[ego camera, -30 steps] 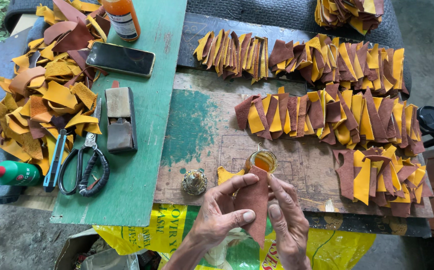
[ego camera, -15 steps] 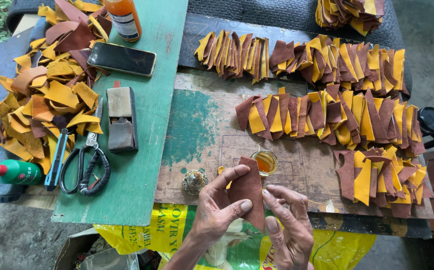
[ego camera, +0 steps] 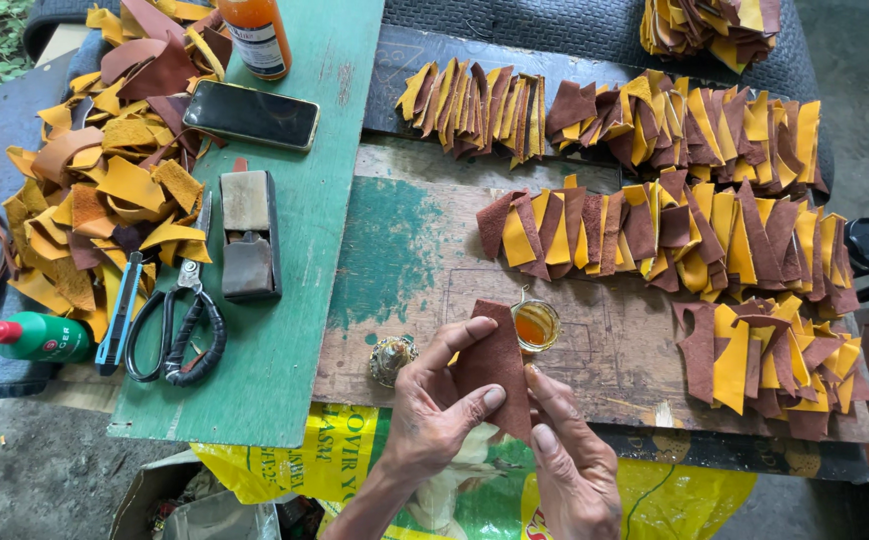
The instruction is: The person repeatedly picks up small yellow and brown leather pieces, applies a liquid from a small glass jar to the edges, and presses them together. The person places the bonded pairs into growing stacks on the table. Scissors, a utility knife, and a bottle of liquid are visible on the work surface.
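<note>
While both hands work at the bottom centre of the frame, the left hand (ego camera: 434,420) and right hand (ego camera: 569,455) have their fingers clamped on a brown, tapered leather piece (ego camera: 494,365), held just above the worn wooden surface (ego camera: 404,260). Just beside its upper right edge sits a small round cup of amber glue (ego camera: 535,325), and a small brass lid (ego camera: 391,357) lies to the left. Rows of brown and yellow leather pieces (ego camera: 674,235) fill the right side; black-handled scissors (ego camera: 179,325) lie at the left.
</note>
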